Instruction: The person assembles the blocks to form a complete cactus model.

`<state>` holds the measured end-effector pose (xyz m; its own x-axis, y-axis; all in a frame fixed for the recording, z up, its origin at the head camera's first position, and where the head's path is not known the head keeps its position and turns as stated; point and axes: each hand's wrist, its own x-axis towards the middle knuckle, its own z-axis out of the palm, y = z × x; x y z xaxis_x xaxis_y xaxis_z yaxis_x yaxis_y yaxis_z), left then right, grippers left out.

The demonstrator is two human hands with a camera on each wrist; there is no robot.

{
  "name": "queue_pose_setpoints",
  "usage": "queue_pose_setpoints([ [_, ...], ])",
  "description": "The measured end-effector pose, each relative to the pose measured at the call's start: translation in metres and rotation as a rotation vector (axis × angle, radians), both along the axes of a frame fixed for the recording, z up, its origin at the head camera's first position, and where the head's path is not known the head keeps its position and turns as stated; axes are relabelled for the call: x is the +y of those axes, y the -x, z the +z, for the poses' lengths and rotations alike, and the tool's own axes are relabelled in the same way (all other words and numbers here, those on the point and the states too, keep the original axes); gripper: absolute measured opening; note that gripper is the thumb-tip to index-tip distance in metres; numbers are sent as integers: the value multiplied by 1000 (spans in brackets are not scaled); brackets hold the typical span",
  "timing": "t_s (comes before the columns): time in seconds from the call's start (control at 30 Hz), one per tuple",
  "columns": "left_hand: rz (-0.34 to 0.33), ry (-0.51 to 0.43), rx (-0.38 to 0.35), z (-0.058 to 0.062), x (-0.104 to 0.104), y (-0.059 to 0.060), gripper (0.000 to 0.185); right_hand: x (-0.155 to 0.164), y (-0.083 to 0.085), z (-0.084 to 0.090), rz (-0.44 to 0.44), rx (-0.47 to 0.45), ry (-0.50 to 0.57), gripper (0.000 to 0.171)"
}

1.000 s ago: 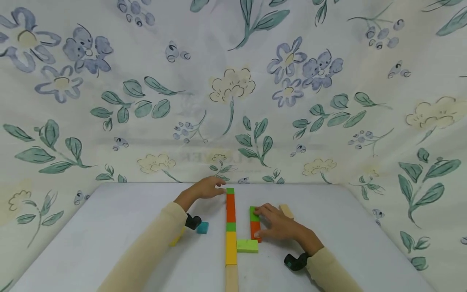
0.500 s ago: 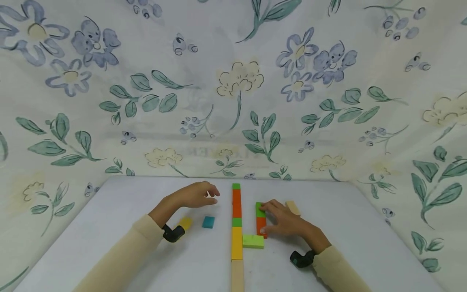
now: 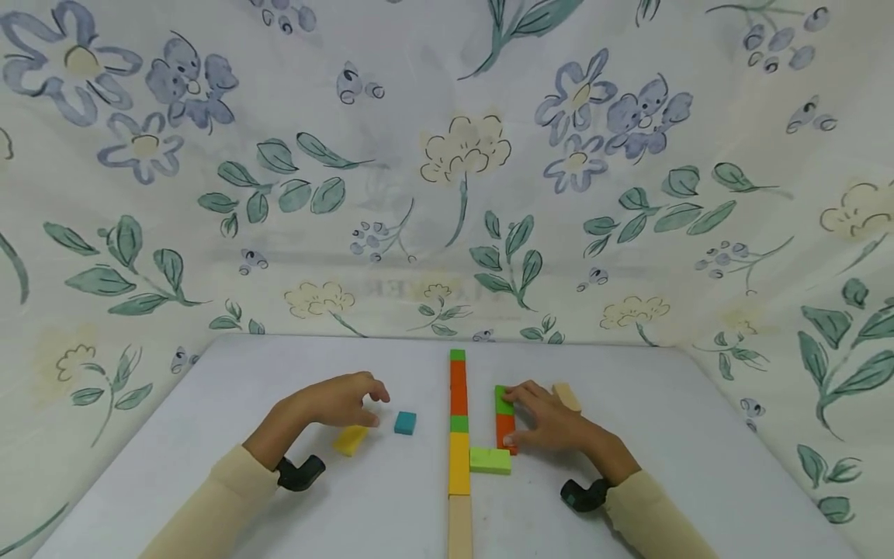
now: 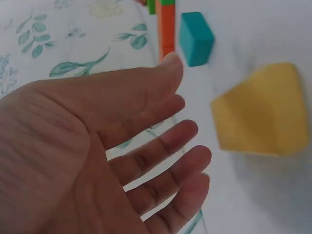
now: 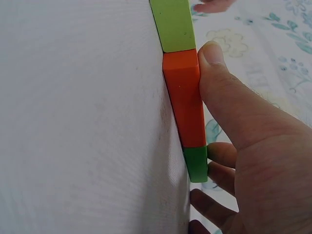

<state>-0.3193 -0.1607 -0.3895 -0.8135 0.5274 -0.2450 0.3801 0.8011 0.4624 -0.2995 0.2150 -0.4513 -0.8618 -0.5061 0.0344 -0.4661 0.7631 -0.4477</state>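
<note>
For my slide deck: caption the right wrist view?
Right hand pressing thumb against an orange block joined end-to-end with green blocks on a white table.

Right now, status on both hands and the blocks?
Left hand open, empty, above yellow block, teal cube beside. Right hand fingers pressing the side of the short orange block and green block. Nothing blocking; long block row alongside.
</note>
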Motion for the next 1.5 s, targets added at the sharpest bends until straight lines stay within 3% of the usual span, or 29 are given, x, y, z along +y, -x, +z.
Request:
queue_pose_setpoints([
  [0.17, -145, -36, 38, -5, -15, -10, 34, -1, 0, 1, -8, -5, -5, 69],
  [0.3, -223, -74, 70, -7, -24, -14, 33, -1, 1, 1, -16, -6, -2, 69],
  [0.43, -230, -105, 47, -11, -29, -16, 33, 0, 1, 0, -18, -3, 1, 69],
  [0.57, -197, -125, 14, -13, -34, -18, 34, -1, 0, -1, -1, -2, 10, 69],
  [0.87, -125, -69, -19, -17, -38, -21, 35, 0, 0, 0, -5, 9, -3, 70],
  [0.97, -138, -55, 10, -22, -38, -23, 34, -1, 0, 1, -16, 5, -2, 70],
  [1.17, -169, -30, 157, -33, -34, -26, 28, -1, 0, 0, -21, -11, 10, 69],
  [1.37, -193, -90, 144, -29, -10, -31, 22, 0, 0, -1, -7, -9, 19, 68],
  [1.5, -216, -88, 176, -28, 11, -31, 21, 0, 0, -1, 0, -5, 22, 69],
])
